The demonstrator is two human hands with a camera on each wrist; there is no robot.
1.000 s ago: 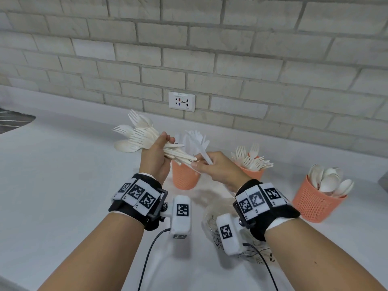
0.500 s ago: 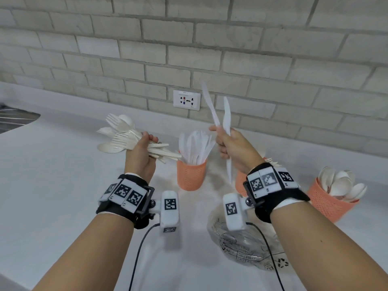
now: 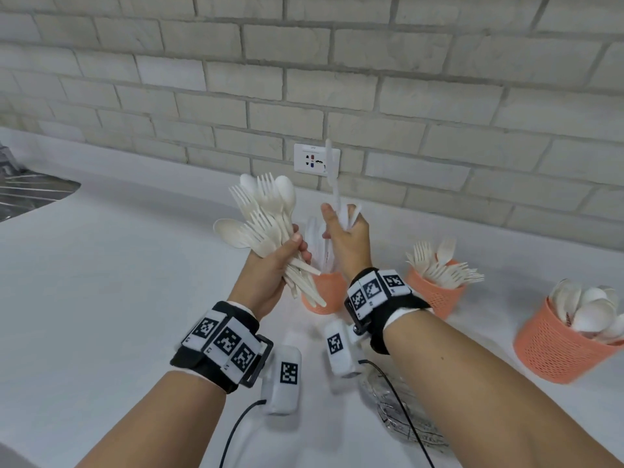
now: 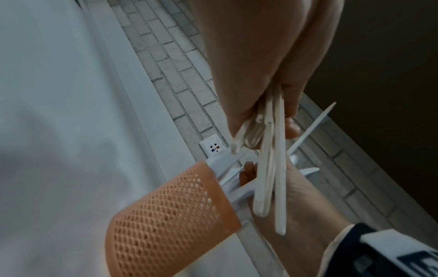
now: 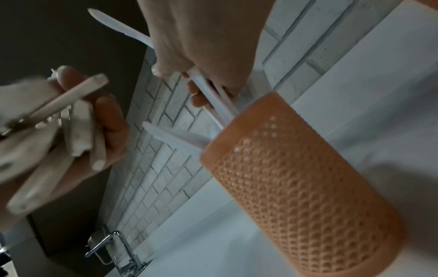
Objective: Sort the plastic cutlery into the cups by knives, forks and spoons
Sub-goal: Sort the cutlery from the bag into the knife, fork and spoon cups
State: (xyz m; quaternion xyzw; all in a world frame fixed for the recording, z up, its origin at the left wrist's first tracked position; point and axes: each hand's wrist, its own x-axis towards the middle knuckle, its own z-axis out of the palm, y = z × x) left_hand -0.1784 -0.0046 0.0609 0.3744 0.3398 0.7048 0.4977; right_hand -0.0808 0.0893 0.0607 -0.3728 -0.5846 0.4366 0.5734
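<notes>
My left hand (image 3: 293, 245) grips a bundle of cream forks and spoons (image 3: 266, 214), heads up, just left of the knife cup (image 3: 326, 293). My right hand (image 3: 339, 219) holds white knives (image 3: 334, 184) upright directly over that orange mesh cup. In the right wrist view the knives (image 5: 208, 90) run from my fingers down to the cup's (image 5: 296, 178) mouth, where other knives stand. The left wrist view shows the bundle's handles (image 4: 272, 168) beside the cup (image 4: 170, 215). To the right stand the fork cup (image 3: 435, 293) and the spoon cup (image 3: 557, 346).
A crumpled clear plastic bag (image 3: 405, 420) lies on the white counter (image 3: 118, 282) under my right forearm. A sink (image 3: 27, 194) cuts into the counter at far left. The brick wall carries a socket (image 3: 315, 160) behind the cups.
My right hand pulled knives from the bundle, raised them, then lowered them over the knife cup. My left hand swung the bundle upright and closer to that cup.
</notes>
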